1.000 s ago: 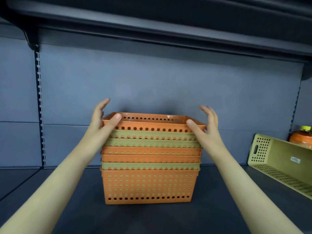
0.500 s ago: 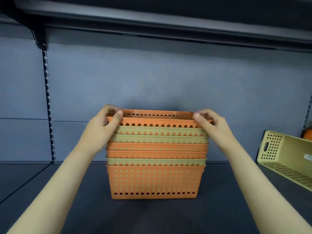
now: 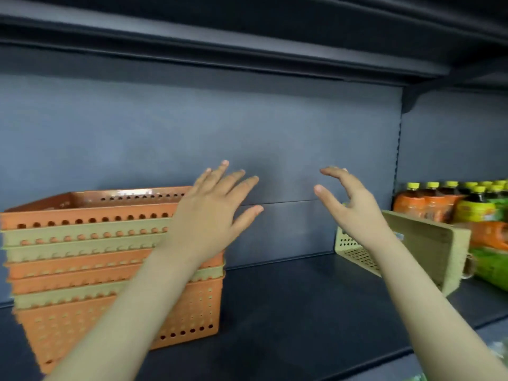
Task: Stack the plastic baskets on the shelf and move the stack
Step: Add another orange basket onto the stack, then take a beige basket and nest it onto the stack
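The stack of baskets (image 3: 115,259) stands on the dark shelf (image 3: 288,312) at the left, its back close to the grey rear panel (image 3: 192,127). It is made of nested plastic baskets, orange and pale olive in alternating bands, each rim showing a row of round holes; the bottom orange one shows its full perforated wall. The openings face up, and the stack sits level, its long side running left to right along the shelf. The edges look smeared by motion blur.

Both hands are free of it. The left hand (image 3: 214,215) hangs in front of the stack's upper right corner with its fingers (image 3: 242,182) spread and released, gripping nothing; whether it brushes the rim I cannot tell. The right hand (image 3: 354,207) is well apart from the stack, over bare shelf, fingers loosely curled and holding nothing.

To the right, a single olive basket (image 3: 428,254) lies tipped on its side with its opening towards the left. Just beyond it stand bottles with yellow caps (image 3: 445,202).
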`<state>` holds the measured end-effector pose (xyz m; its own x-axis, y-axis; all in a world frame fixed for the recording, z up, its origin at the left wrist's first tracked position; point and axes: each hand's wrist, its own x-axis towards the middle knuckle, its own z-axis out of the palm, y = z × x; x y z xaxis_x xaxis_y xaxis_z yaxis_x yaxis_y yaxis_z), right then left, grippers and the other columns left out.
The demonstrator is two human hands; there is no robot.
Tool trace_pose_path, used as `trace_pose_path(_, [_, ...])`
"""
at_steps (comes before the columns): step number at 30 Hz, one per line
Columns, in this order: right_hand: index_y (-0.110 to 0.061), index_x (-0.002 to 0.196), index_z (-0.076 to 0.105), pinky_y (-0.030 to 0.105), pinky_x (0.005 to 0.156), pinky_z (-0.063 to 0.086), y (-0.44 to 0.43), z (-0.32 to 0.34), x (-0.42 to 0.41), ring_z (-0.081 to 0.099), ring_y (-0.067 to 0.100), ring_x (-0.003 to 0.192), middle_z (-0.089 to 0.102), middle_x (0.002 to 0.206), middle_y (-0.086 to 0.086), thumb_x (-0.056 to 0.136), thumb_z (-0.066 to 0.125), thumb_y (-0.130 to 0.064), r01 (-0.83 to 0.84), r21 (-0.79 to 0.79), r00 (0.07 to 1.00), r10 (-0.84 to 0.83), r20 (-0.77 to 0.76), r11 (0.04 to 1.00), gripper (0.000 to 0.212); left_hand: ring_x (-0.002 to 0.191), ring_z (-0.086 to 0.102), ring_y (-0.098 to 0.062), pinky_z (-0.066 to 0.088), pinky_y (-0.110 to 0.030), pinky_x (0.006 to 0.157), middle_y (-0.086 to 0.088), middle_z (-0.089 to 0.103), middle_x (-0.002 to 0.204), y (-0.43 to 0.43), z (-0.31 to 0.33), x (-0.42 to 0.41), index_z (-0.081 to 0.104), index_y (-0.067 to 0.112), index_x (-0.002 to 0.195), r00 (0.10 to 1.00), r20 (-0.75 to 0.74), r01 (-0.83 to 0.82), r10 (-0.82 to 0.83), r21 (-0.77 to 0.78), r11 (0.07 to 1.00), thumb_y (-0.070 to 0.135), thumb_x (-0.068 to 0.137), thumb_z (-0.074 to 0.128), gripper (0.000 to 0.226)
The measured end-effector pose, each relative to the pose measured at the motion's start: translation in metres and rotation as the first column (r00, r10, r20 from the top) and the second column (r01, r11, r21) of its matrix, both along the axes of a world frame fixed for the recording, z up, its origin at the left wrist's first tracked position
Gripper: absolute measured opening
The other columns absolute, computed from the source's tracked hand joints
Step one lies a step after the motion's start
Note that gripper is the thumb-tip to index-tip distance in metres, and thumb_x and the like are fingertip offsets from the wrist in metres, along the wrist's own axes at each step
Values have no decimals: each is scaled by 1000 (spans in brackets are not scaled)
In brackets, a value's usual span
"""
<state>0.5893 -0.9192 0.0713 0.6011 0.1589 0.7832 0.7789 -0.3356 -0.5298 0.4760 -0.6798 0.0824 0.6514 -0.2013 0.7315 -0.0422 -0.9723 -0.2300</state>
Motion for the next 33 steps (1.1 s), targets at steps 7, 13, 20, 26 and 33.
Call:
trace_pose_path(7, [-22, 137, 54, 46, 122, 15, -149, -51, 80, 18, 26, 152, 38, 158, 7, 93, 55, -53, 425, -144, 904, -410, 120, 894, 54, 155, 8, -29, 6, -40, 124, -1, 21, 166, -125, -50, 119, 17, 31, 158, 976, -209, 51, -52, -11, 999, 74, 85, 3, 87])
trace_pose_path(13, [-19, 132, 58, 51, 121, 16, -224, -105, 130, 23, 26, 150, 47, 152, 4, 90, 45, -62, 507, -170, 861, -505, 56, 845, 61, 154, -13, -19, 0, -39, 123, 7, -11, 167, -203, -97, 206, -7, 36, 157, 875, -444, 44, -194, -325, 945, 77, 82, 7, 88])
trace_pose_path(20, [-24, 118, 60, 41, 108, 39, -243, -120, 162, 49, 1, 125, 59, 123, -18, 93, 50, -50, 108, 54, 994, -109, 3, 993, 38, 153, -15, -20, 0, -45, 124, 3, -25, 164, -205, -128, 248, -14, 32, 156, 836, -473, -84, -279, -612, 786, 78, 77, 24, 99])
trace_pose_path(26, [-22, 123, 59, 53, 112, 35, -229, -124, 180, 44, 21, 138, 58, 135, -2, 95, 48, -51, -161, 117, 982, 171, -80, 980, 42, 141, -16, 0, -4, -31, 118, -2, -25, 165, -193, -140, 236, -23, 21, 154, 950, -188, -37, -250, -862, 506, 61, 86, 55, 111])
trace_pose_path(33, [-46, 154, 15, 8, 112, 17, -219, -131, 179, 8, -20, 141, 6, 161, -32, 94, 38, -62, -363, 82, 857, 368, -360, 928, 66, 139, 40, -7, 29, -47, 119, 20, 41, 150, -161, -135, 208, 5, 43, 153, 924, -163, -50, -347, -949, 313, 62, 86, 55, 85])
